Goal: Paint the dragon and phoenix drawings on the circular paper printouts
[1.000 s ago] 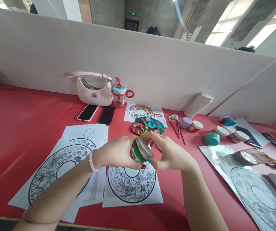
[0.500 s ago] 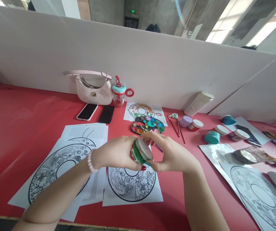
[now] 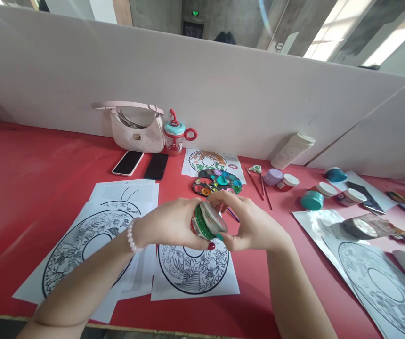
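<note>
My left hand point(image 3: 169, 222), a beaded bracelet at its wrist, is wrapped round a small green paint jar point(image 3: 200, 224). The jar is tilted toward the right. With thumb and fingers, my right hand point(image 3: 255, 223) grips the rim of its whitish lid point(image 3: 214, 217), which sits slightly askew at the jar's mouth. Beneath the hands lies a sheet with a round line drawing point(image 3: 193, 273), partly covered by them. Just beyond is a paint palette point(image 3: 236, 183) with many colours, and a brush partly hidden by my right hand.
Line-drawing sheets point(image 3: 71, 245) lie at left. Behind them are two phones point(image 3: 128, 163), a pink handbag point(image 3: 137, 134) and a cup with a red handle point(image 3: 174, 136). To the right are brushes point(image 3: 255, 183), paint jars point(image 3: 311, 200), a pale bottle point(image 3: 292, 150) and a tape roll point(image 3: 360, 227).
The lid has lifted and shifted a little to the right on the jar, gripped by my right hand. My left hand has stayed almost still.
</note>
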Action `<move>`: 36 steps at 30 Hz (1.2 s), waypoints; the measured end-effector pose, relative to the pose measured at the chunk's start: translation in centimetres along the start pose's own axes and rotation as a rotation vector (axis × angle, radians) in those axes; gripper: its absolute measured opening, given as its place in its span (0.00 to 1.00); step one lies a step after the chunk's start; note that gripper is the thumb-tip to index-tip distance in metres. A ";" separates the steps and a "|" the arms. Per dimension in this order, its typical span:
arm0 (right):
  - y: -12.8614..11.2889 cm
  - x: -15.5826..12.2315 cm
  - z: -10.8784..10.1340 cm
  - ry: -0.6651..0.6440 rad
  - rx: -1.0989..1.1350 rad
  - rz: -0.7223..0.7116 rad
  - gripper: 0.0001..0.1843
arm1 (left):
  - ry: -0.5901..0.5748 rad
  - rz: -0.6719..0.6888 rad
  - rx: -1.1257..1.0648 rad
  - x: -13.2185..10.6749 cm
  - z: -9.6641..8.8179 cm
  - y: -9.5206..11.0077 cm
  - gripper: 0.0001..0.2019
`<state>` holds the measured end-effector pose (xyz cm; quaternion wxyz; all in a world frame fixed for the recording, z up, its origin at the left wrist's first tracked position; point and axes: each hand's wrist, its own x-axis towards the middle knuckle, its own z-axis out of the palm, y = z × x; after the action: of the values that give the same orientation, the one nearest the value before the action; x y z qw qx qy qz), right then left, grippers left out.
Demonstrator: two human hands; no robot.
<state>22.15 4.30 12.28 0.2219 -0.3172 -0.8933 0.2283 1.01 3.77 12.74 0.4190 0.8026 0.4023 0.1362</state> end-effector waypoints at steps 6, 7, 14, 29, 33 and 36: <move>0.5 0.1 -0.3 0.049 0.158 -0.019 0.25 | 0.012 0.043 -0.059 -0.1 -0.2 -0.1 0.23; 0.6 0.1 -0.4 0.071 0.218 -0.029 0.25 | 0.031 0.066 -0.074 -0.1 -0.2 -0.2 0.25; 1.2 0.4 -0.8 0.223 0.504 0.004 0.30 | 0.175 0.216 -0.164 -0.2 -0.2 -0.4 0.31; 1.0 0.4 -0.6 0.341 0.505 0.029 0.34 | 0.185 0.136 -0.474 -0.5 -0.4 -0.1 0.31; 1.2 0.7 -0.4 0.401 0.454 0.043 0.33 | 0.052 0.165 -0.821 -0.1 -0.4 -0.9 0.30; 1.2 0.9 -0.1 0.404 0.458 0.093 0.35 | -0.020 0.205 -1.047 0.3 -0.2 -1.6 0.33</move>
<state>22.16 5.77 11.95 0.4500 -0.3386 -0.7409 0.3661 0.26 4.66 11.57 0.7517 0.5226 0.1961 0.3512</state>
